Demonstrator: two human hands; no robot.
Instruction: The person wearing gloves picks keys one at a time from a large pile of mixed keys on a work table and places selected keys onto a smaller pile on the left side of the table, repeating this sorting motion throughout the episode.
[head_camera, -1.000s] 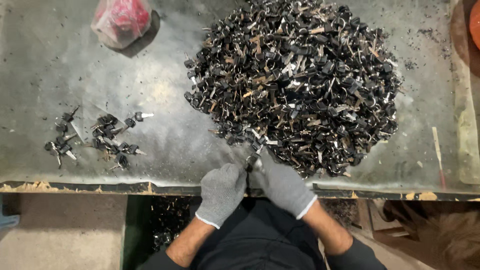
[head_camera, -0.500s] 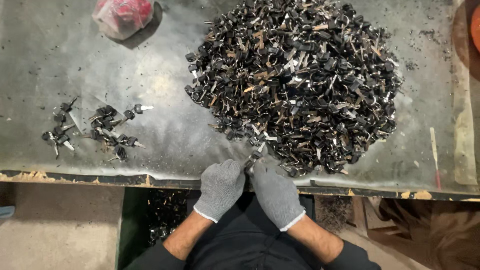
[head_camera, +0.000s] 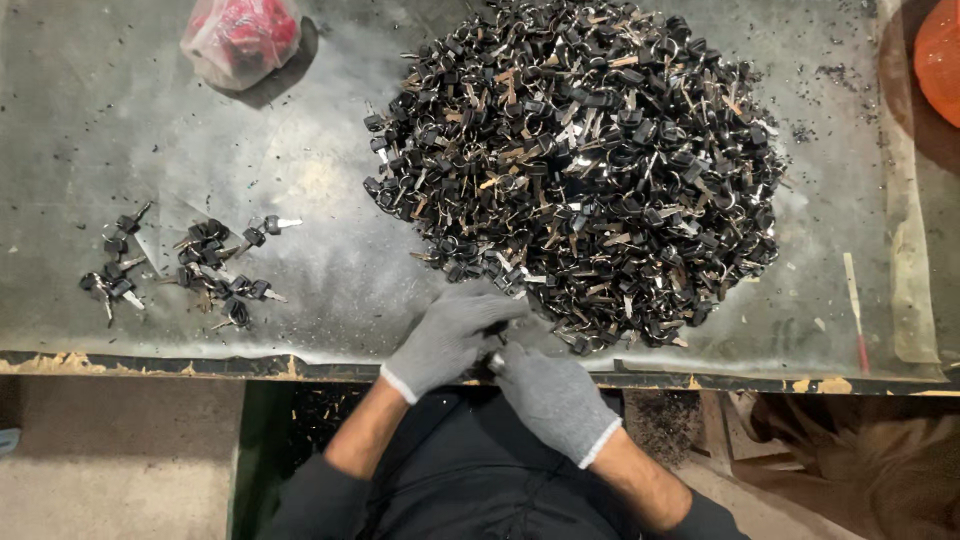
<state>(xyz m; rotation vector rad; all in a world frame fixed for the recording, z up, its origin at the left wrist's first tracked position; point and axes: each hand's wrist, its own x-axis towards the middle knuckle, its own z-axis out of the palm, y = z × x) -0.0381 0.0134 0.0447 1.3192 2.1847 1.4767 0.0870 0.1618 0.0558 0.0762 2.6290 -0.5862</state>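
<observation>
Both my hands wear grey knit gloves and meet at the near edge of a worn metal table (head_camera: 300, 150). My left hand (head_camera: 450, 335) pinches a small black-headed key (head_camera: 496, 328) by its upper end. My right hand (head_camera: 550, 395) grips the lower end of the same key, just below the left. Directly behind my hands rises a large heap of black-headed keys (head_camera: 590, 160), its front edge almost touching my left fingers. A small group of several sorted keys (head_camera: 190, 265) lies spread out at the left of the table.
A clear plastic bag with red contents (head_camera: 240, 40) sits at the far left. An orange object (head_camera: 940, 60) shows at the right edge. A thin stick (head_camera: 855, 310) lies near the right front. Below the table edge is a dark bin holding more black pieces (head_camera: 320, 415).
My hands shifted slightly left and forward along the table edge, the left one now reaching over the edge onto the table. The piles have not moved.
</observation>
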